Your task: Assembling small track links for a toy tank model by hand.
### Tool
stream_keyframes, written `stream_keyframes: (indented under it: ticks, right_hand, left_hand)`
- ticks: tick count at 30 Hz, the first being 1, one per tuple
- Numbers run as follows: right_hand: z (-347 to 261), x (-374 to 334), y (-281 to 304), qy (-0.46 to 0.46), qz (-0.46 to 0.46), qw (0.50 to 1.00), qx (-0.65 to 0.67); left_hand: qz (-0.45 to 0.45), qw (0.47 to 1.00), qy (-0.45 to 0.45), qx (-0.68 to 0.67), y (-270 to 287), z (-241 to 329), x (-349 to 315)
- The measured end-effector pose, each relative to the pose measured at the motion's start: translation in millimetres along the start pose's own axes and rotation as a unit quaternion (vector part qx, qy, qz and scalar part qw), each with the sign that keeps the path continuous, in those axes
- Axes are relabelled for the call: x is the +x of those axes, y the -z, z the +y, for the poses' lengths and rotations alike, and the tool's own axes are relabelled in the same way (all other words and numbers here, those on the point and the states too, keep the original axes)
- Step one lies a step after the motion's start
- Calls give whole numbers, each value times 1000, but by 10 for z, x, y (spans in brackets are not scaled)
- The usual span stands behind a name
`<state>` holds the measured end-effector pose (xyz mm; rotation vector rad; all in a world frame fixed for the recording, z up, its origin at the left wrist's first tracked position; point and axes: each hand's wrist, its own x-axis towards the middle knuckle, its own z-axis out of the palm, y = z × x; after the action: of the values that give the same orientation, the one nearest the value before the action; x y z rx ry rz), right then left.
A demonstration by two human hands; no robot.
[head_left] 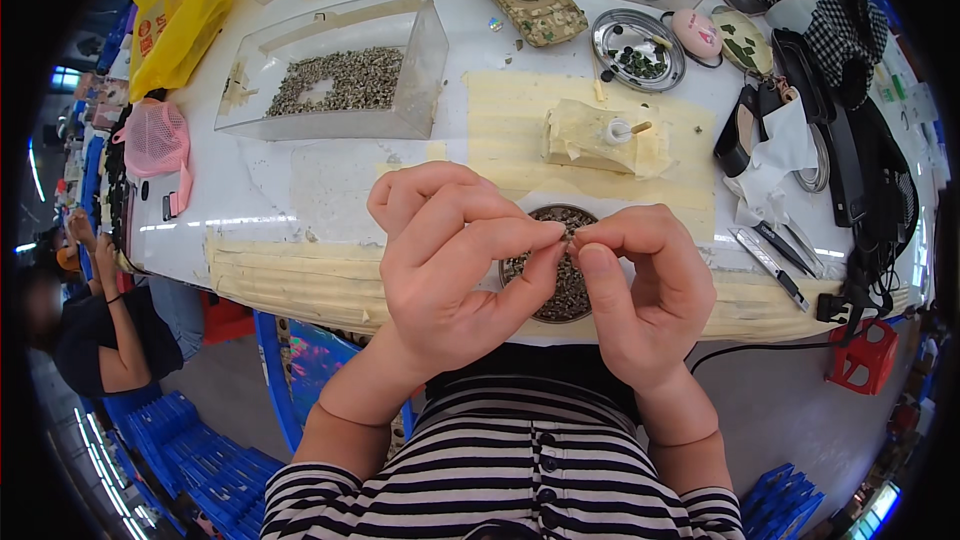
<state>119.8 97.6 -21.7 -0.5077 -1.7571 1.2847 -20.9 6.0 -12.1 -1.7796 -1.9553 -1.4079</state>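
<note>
Both hands meet over a round dish filled with small grey-brown parts. My left hand pinches thumb and forefinger together, its other fingers curled loosely. Close against it, my right hand pinches in the same way. Whatever sits between the fingertips is too small to name. Just beyond the hands, a tape-wrapped block carries a small white cup with a thin stick in it.
A clear box of similar small parts stands at the left. Farther back lie a camouflage-patterned case and a metal dish with dark green pieces. A utility knife and tweezers lie right. Another person sits far left.
</note>
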Motion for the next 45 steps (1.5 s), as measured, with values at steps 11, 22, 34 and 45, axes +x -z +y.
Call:
stream_keyframes:
  ticks: [11, 22, 34, 45]
  right_hand:
    - [-23, -27, -20, -117, -13, 990, 73]
    - [-18, -28, -5, -88, -10, 994, 65]
    - [-29, -29, -21, -111, -4, 992, 62]
    - [-23, -23, -9, -84, -2, 994, 72]
  left_hand:
    - [9, 1000, -3, -18, -16, -12, 1]
    - [-17, 1000, -7, -19, 18, -6, 17]
    - [2, 1000, 2, -29, -4, -18, 10]
    - [-17, 999, -5, -34, 14, -12, 14]
